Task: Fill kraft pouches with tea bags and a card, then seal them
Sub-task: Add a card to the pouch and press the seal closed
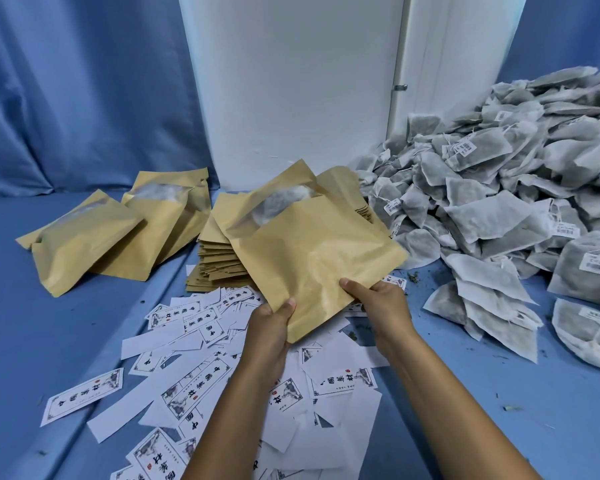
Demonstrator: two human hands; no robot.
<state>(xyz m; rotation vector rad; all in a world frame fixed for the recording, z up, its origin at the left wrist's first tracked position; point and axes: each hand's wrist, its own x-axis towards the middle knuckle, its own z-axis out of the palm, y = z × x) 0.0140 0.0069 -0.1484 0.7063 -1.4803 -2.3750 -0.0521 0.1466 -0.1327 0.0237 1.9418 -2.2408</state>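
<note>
Kraft paper, creased and matte, forms the pouch [312,251] held at frame centre, a filmy window showing pale mesh inside. Left hand [271,327] and right hand [378,303] each pinch its near edge. Flat pouches [215,265] stack behind; glossy printed cards [194,386] scatter below; gauzy tea bags [492,188] heap at right.

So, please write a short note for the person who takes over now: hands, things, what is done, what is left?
Left hand and right hand both grip the bottom edge of the held pouch; it has tea bags inside and its mouth is open.
Filled pouches lie far left, empty pouch stack behind centre, cards in front, tea bag pile on the right.
Left: seal this pouch; card inside not visible, so check.
</note>
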